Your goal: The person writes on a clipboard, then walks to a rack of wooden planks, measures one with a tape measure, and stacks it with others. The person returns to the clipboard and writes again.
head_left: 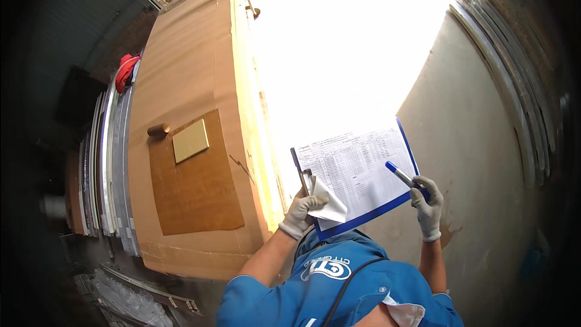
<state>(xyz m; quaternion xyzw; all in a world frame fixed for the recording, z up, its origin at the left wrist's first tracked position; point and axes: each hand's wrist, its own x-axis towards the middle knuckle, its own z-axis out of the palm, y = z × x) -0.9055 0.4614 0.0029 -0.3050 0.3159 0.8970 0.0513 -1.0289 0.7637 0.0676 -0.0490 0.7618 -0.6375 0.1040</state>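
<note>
A blue clipboard (pixel 370 212) with a printed table sheet (pixel 357 157) is held out in front of my body, tilted. My left hand (pixel 304 211), in a light grey glove, grips its left edge near the metal clip (pixel 308 177). Under that thumb a small folded white paper (pixel 330 203) overlaps the sheet's lower left corner. In my gloved right hand (pixel 428 204) is a blue and silver marker (pixel 399 173), pinched between the fingers over the sheet's right side. The blue end of the marker points up and left.
To the left stands a long cardboard-covered table (pixel 181 72). On it lie a brown sheet (pixel 193 197), a pale square block (pixel 190 140) and a small brown roll (pixel 158 129). Long profiles are stacked beyond the table and along the right wall (pixel 505 72). Bright sunlight washes out the floor ahead.
</note>
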